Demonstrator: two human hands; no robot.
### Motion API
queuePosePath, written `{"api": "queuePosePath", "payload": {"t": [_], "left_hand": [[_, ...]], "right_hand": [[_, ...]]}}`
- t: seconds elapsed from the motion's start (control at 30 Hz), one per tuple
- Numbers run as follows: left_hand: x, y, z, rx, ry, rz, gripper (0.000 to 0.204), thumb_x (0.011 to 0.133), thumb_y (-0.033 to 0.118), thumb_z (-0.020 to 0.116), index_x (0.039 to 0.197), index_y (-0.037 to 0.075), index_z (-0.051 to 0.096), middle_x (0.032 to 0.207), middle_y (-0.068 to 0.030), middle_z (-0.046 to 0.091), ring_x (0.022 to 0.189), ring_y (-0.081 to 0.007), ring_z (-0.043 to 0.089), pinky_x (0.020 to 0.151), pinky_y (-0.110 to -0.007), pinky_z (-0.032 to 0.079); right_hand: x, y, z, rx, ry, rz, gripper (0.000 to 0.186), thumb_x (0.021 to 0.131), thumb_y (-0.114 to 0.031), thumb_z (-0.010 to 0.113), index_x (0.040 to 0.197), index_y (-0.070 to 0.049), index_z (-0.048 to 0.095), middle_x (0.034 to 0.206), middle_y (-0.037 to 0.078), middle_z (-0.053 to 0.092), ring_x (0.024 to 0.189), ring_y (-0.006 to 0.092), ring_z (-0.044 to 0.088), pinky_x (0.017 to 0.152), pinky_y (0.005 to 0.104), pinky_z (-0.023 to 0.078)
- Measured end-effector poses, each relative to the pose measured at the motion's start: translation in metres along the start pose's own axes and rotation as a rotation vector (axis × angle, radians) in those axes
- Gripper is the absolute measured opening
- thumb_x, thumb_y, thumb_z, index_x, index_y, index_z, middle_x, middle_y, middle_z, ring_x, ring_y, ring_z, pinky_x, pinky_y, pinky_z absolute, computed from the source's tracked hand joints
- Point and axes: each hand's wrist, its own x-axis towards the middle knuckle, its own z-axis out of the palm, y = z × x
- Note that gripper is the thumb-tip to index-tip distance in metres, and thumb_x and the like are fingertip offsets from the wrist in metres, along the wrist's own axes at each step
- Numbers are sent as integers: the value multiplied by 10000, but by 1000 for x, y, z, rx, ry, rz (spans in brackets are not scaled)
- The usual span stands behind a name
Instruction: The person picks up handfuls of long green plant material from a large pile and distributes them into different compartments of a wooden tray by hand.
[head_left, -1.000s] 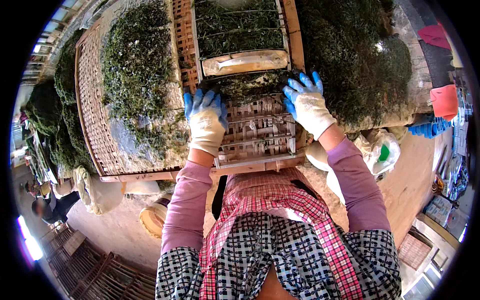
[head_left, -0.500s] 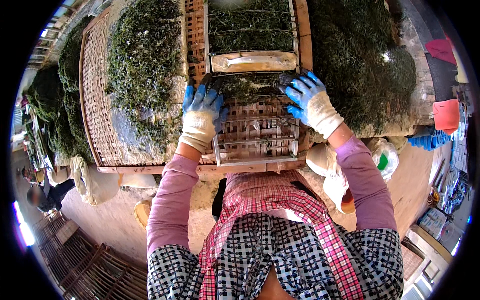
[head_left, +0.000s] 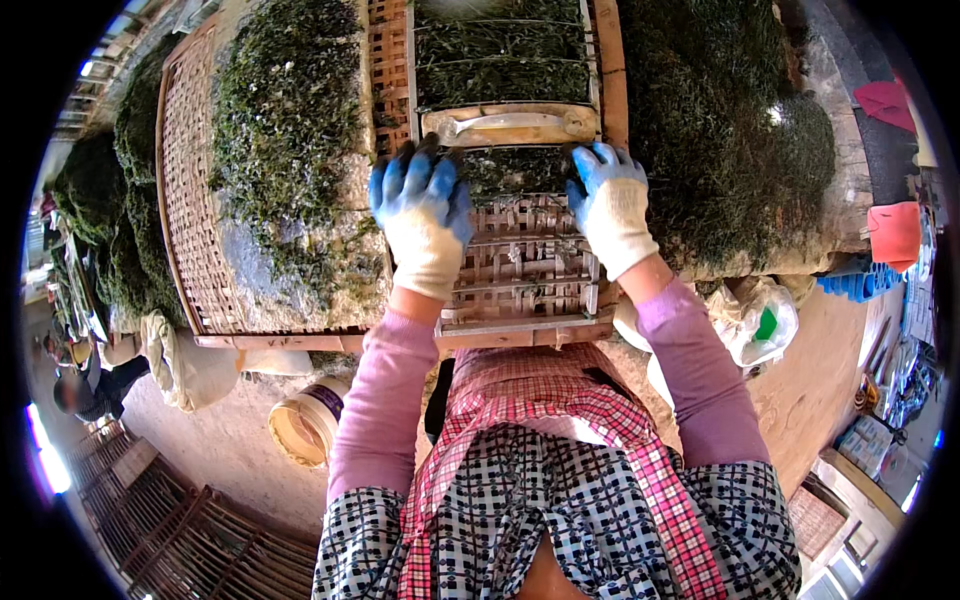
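Note:
A ladder-like metal frame (head_left: 409, 70) with cross bars lies on a woven bamboo tray (head_left: 480, 225). Dark green shredded leafy material (head_left: 500, 80) fills its far sections. Across the frame rests a wooden block with a pale handle (head_left: 510, 123). I wear blue-and-white work gloves. My left hand (head_left: 420, 215) lies over the frame's left rail, just near the block, fingers stretched forward and spread. My right hand (head_left: 612, 205) rests at the right rail, its fingers also extended, thumb toward the inside. Both sets of fingertips touch the frame edge or the green strip between them; the exact contact is hidden.
Green heaps lie on the left (head_left: 285, 150) and right (head_left: 730, 150) of the tray. A white bucket (head_left: 305, 425) stands on the floor near my left elbow. Bamboo racks (head_left: 210, 540) lie at lower left. A red container (head_left: 893, 235) sits far right.
Both hands have moved inward, the left to the right and the right slightly left, and their fingers are closer together. The block has barely moved. More of the white bucket shows.

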Motion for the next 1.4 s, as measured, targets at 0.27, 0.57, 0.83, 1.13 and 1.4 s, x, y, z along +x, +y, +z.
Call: {"api": "queuePosePath", "payload": {"t": [0.27, 0.57, 0.83, 1.13, 1.4], "left_hand": [[-46, 10, 8, 9, -144, 92, 248, 757, 258, 657, 958, 124, 711, 1234, -51, 650, 1196, -324, 553, 1052, -593, 374], [-37, 8, 26, 73, -189, 64, 272, 810, 340, 651, 959, 137, 753, 1272, -61, 655, 1349, -304, 467, 1127, -626, 277], [-43, 52, 39, -151, -206, 157, 544, 891, 472, 602, 1290, 103, 624, 1529, -102, 428, 1431, -304, 354, 1203, -505, 205], [-23, 112, 72, -152, -465, 217, 649, 907, 509, 519, 1401, 87, 526, 1457, -192, 492, 1438, -334, 346, 1216, -463, 196], [-51, 101, 101, -1133, -602, -408, 438, 946, 400, 504, 1249, 96, 591, 1307, -147, 584, 1250, -273, 507, 1101, -452, 372]], "right_hand": [[-21, 0, 40, 137, -10, -346, 547, 821, -233, 723, 1342, -184, 562, 1387, 107, 548, 1268, 322, 524, 1077, 476, 417], [-23, 13, 43, 298, -32, -231, 355, 843, -166, 660, 1195, -117, 651, 1229, 138, 649, 1121, 327, 626, 992, 446, 506], [-31, 60, 21, -56, 133, 73, 600, 771, -140, 726, 1343, -156, 548, 1279, 211, 559, 1195, 428, 538, 1049, 512, 431], [14, 15, -4, -44, -5, 132, 314, 796, -174, 727, 1086, -104, 630, 1016, 151, 674, 945, 342, 667, 844, 479, 529], [45, -145, -3, -257, -371, -433, 300, 895, -156, 633, 1182, -89, 572, 986, 105, 640, 870, 256, 639, 826, 474, 525]]}}
